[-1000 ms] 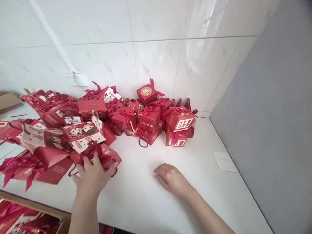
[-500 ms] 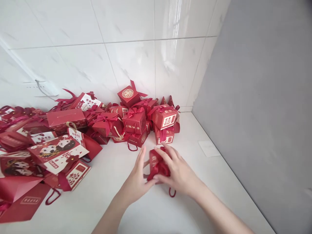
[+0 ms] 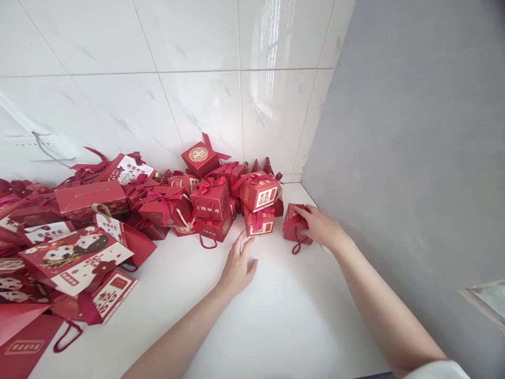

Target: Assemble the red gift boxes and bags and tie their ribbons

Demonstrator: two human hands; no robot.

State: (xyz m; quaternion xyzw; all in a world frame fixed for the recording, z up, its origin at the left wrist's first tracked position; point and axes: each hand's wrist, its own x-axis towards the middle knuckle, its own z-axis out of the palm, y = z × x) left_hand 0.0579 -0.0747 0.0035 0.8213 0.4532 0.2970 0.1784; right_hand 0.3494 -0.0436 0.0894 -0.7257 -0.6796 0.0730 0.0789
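Observation:
My right hand (image 3: 317, 225) grips a small red gift box (image 3: 292, 231) with a dark red cord loop, on the white surface beside the right-hand stack. Part of the box hides behind my fingers. My left hand (image 3: 237, 267) holds nothing; its fingers are apart, just in front of two stacked boxes. The upper stacked box (image 3: 252, 197) carries a red ribbon and a white label with red characters. Below it sits the lower stacked box (image 3: 263, 227), also ribboned.
To the left lies a large heap of red gift boxes, among them a flat-topped box (image 3: 92, 199) and one with cartoon faces (image 3: 74, 252). A tiled wall (image 3: 201, 105) stands behind. A grey panel (image 3: 406, 158) bounds the right side.
The red gift box has moved from between both hands, right and back, to beside the stack, in my right hand. My left hand has let go of it. The view has shifted slightly.

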